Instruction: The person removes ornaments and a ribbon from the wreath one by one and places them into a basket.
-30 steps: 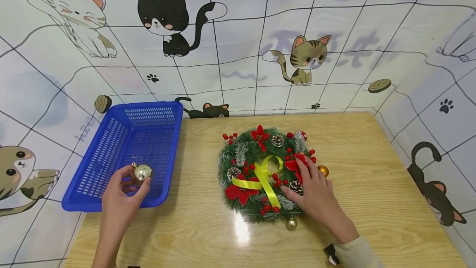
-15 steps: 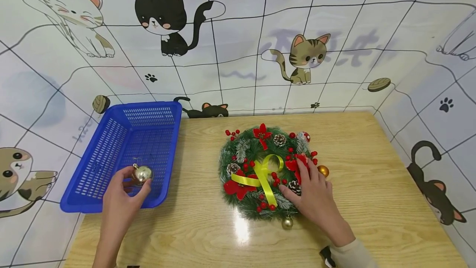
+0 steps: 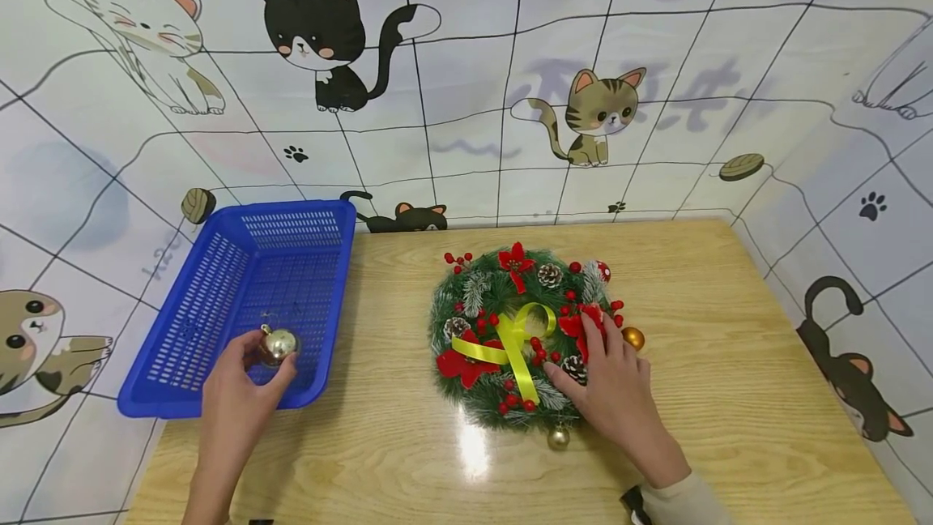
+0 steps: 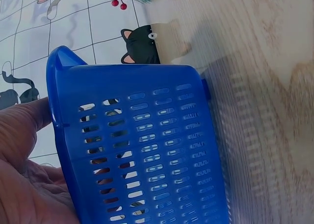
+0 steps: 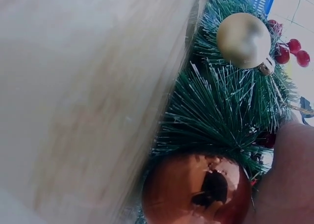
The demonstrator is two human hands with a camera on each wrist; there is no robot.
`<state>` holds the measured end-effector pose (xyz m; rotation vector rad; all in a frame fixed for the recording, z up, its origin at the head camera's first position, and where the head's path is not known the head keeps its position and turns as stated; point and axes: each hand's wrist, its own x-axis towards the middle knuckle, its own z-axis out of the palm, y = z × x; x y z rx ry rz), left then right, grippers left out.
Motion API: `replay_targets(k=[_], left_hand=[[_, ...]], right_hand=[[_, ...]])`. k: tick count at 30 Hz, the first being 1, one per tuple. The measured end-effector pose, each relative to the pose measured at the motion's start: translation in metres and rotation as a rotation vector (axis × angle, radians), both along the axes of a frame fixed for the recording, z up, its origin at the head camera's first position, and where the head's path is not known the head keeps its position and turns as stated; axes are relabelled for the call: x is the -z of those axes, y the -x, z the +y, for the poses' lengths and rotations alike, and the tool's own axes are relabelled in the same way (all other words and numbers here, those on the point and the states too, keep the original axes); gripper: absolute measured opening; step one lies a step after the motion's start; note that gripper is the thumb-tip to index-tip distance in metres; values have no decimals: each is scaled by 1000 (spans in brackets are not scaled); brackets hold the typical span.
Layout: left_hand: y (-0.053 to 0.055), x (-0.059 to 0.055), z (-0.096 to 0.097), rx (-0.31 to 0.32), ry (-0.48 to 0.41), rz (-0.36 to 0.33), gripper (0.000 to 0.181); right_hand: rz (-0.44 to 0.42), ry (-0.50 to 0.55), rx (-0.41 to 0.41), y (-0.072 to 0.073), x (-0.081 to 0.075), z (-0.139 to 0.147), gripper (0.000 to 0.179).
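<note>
My left hand (image 3: 240,399) pinches a shiny gold bauble (image 3: 280,345) between thumb and fingers, held over the near end of the blue plastic basket (image 3: 339,290). The basket wall (image 4: 162,77) hides that bauble in the left wrist view, where part of the hand (image 4: 24,170) shows. On the wooden table lies a green Christmas wreath (image 3: 474,411) with red poinsettias, berries, pinecones and a yellow ribbon (image 3: 513,339). My right hand (image 3: 615,387) rests on its right side, fingers spread over a poinsettia and thumb near a pinecone (image 3: 574,369); fingertips are partly lost in the foliage.
A gold bauble (image 3: 559,437) sits at the wreath's near edge. An orange bauble (image 3: 633,338) is at its right edge, close to the right hand. A cat-patterned sheet (image 3: 474,87) rises behind the table (image 3: 394,444) and along both sides.
The wreath has turned slightly clockwise under my right hand; its near gold bauble has shifted left. My right hand has moved a little left. The left hand and its bauble stay nearly still.
</note>
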<state>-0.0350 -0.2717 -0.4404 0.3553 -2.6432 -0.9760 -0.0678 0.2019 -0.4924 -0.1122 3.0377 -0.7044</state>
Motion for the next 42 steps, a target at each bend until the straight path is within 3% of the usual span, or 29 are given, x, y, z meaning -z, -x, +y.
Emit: replay_targets(k=[6,14,22,30,37,42], left_hand=[[0,1,-1,-1,22,6,57],[3,2,-4,0,64,-55,60],[10,3,0,27,135,-32,53],[14,4,1,51,148,-110,53],[10,1,-3,55,166,-156,54],[9,-2,-6,57,166,-235,57]], right_hand=[[2,9,17,-3,-2,-6,105],[4,2,32,-5,-1,-9,105],[2,-10,56,-6,-5,-8,107],[-13,-27,82,-8,-5,-9,110],[-34,-9,83,-10,-3,-15,111],[-21,-1,85,-11,-1,-19,109]])
